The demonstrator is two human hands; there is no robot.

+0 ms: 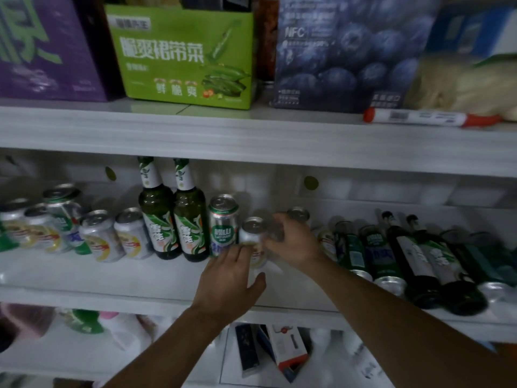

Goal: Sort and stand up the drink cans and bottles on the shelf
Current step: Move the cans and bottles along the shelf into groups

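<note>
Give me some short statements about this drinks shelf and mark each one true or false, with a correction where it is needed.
1. Two green bottles stand upright on the middle shelf. True.
2. The dark bottles at the right stand upright. False: they lie on their sides.
3. A green box sits on the upper shelf. True.
4. The marker lies left of the purple box. False: it lies far right, in front of the blueberry box.

Dim, bluish cast, motion blur, curved edges
</note>
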